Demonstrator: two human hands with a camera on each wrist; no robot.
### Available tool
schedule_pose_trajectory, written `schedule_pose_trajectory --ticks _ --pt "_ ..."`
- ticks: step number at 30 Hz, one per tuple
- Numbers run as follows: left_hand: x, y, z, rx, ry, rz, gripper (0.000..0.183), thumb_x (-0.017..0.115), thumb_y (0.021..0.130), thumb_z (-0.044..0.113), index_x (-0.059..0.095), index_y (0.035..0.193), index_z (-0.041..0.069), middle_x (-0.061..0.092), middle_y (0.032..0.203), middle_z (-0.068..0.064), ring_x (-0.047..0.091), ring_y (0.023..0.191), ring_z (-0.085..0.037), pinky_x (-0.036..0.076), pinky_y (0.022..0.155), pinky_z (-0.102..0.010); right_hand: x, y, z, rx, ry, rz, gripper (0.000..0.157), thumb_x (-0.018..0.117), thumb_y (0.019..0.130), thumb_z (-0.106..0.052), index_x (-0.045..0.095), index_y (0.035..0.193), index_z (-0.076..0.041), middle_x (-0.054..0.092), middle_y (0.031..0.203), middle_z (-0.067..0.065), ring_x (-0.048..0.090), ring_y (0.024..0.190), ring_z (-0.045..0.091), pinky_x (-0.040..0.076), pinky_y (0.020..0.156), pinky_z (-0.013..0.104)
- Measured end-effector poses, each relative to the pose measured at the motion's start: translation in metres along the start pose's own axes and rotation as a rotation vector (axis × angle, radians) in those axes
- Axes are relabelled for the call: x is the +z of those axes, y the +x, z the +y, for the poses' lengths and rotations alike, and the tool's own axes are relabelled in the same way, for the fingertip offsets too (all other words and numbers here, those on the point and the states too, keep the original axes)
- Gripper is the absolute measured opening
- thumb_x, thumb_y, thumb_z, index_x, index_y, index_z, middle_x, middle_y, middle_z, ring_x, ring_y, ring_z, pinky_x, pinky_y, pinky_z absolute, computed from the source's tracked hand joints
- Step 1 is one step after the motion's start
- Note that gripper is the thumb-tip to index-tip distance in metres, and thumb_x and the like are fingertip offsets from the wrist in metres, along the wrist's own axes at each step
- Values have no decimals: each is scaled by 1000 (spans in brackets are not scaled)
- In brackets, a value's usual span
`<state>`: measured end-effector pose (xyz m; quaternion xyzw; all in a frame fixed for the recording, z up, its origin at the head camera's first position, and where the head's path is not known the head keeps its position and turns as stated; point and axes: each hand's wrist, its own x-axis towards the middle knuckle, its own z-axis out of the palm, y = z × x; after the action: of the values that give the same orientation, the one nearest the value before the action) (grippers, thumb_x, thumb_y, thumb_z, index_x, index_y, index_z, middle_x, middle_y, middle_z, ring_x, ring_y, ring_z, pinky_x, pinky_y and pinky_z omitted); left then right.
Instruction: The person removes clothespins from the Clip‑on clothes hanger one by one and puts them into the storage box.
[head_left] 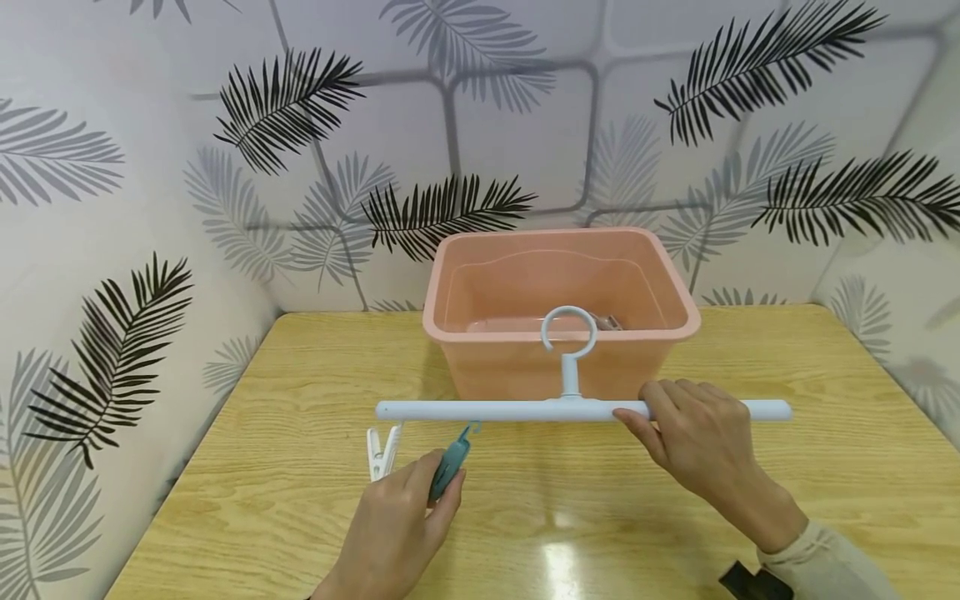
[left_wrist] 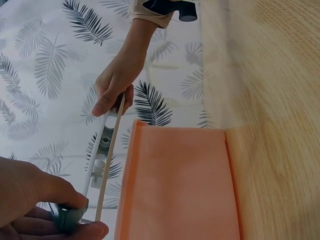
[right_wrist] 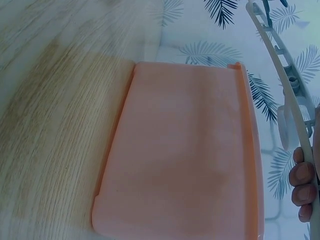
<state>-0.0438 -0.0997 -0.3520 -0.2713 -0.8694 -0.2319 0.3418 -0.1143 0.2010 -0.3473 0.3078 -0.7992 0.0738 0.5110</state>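
A pale blue bar-shaped hanger [head_left: 487,410] with a round hook is held up level in front of the pink bin. My right hand [head_left: 701,429] grips the bar right of its middle. My left hand [head_left: 397,517] pinches a teal clothespin [head_left: 452,465] between thumb and fingers; its small hook points up close under the bar. Whether that hook touches the bar I cannot tell. A white clothespin [head_left: 381,454] hangs below the bar's left end, its lower part hidden by my left hand. In the right wrist view, the hanger's hollow ribbed underside [right_wrist: 292,80] shows.
The pink bin [head_left: 495,367] stands on the wooden table [head_left: 300,392] toward its back edge. Small things [head_left: 606,322], too unclear to name, lie inside it. Behind the table rises a wall [head_left: 525,125] with a leaf pattern.
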Motion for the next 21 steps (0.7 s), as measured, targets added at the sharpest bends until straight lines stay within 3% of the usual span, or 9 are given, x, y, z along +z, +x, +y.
schedule_pose_trajectory --ticks 4,9,12,15,17,21 --pt "-1 2 0 23 2 5 24 81 70 -2 62 84 1 63 66 1 61 53 -5 45 48 -12 0 -2 1 0 1 -2 56 28 103 -53 37 64 -12 23 54 -10 17 43 3 12 40 20" --pt "-5 3 0 49 -31 -36 21 79 74 0 61 84 2 60 65 3 56 52 -2 42 47 -11 1 -3 3 -9 -8 6 56 28 103 -52 37 64 -12 24 54 -9 19 42 5 12 39 20" --pt "-10 4 -1 76 -70 -49 13 69 90 11 61 85 2 60 66 3 57 53 -2 42 48 -10 2 -5 4 -13 -18 11 56 28 103 -52 37 64 -12 24 53 -9 19 42 5 13 39 20" --pt "-14 7 -2 99 -86 -30 30 50 101 26 62 89 2 62 67 2 59 54 -4 44 49 -11 2 -5 5 -17 -24 14 57 28 103 -52 36 64 -12 24 53 -9 19 41 6 13 39 21" --pt "-17 11 -2 107 -87 -17 38 41 103 31 62 89 2 62 67 2 60 54 -4 45 49 -12 3 -6 5 -20 -23 15 57 28 103 -52 37 64 -12 24 53 -9 20 41 6 14 38 21" --pt "-24 20 -3 111 -96 -5 36 44 102 31 63 91 2 65 70 0 61 55 -5 46 51 -13 2 -5 5 -27 -21 16 57 27 103 -53 37 64 -11 24 53 -9 20 41 6 14 38 21"
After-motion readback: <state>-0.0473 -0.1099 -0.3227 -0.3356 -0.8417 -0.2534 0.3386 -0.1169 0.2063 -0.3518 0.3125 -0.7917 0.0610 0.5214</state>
